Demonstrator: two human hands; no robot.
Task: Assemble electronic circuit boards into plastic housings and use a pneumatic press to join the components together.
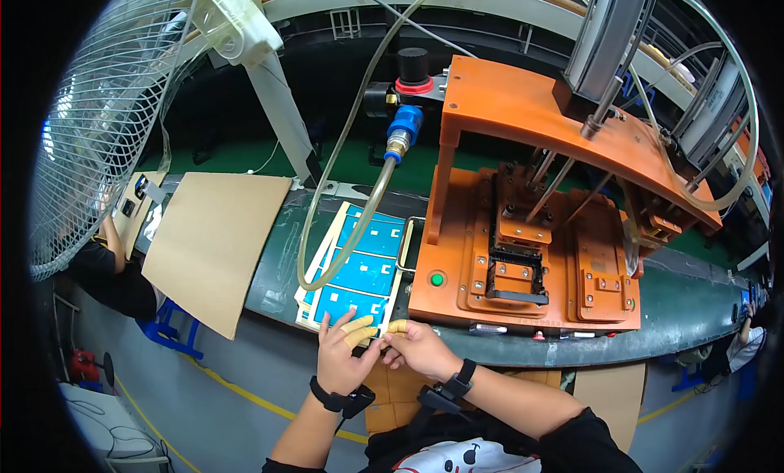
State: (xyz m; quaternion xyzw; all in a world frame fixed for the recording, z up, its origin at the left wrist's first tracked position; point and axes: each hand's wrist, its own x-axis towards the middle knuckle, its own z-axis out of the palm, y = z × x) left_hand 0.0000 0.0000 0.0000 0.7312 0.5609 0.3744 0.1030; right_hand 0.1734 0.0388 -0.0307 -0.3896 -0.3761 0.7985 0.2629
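Nearest of all is the worker's black shirt with its white print, two bare forearms reaching up from its sleeves, a black band around the left wrist. Left hand and right hand meet at the lower edge of a stack of blue sheets, yellow covers on some of the fingers. Both have thumb and fingertips bent in close together; from where I stand, I can't tell whether they pinch something small. The blue sheets lie on the dark green bench, just left of an orange press, and a clear hose loops over them. A black frame sits in the press, right of a green button. Farther left, a cardboard sheet juts past the bench edge.
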